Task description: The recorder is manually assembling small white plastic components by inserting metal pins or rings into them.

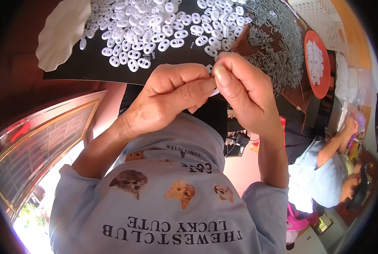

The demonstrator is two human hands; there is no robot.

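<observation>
Smooth white piece point(214, 92), barely visible

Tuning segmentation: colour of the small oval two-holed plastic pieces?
The pieces are white; best in head view.

Premises appear to be a small assembly workshop; whether within a home cannot be determined. Evidence: loose white plastic pieces point(143, 26) heaped in bulk behind the near edge of the dark tabletop point(89, 64); a mass of small grey metal parts point(284, 53) toward its right edge; an orange basin point(323, 89) of white pieces by that edge; and a second person point(324, 169) at right, hands raised near a purple item point(359, 117).
</observation>
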